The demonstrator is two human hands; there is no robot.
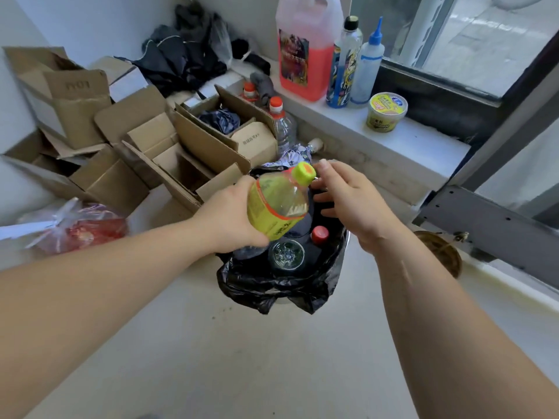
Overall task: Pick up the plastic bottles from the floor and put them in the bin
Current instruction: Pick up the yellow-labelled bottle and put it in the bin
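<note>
The yellow-labelled bottle (276, 204) hangs tilted directly above the bin (281, 285), cap up and away, left hand (233, 216) clamped round its base; right hand (348, 201), fingers spread, sits just beside the cap.

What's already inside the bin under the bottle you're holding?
Inside the bin, lined with a black bag, a clear bottle shows its base and a red cap sits beside it. The left hand and yellow bottle cover the rest.
</note>
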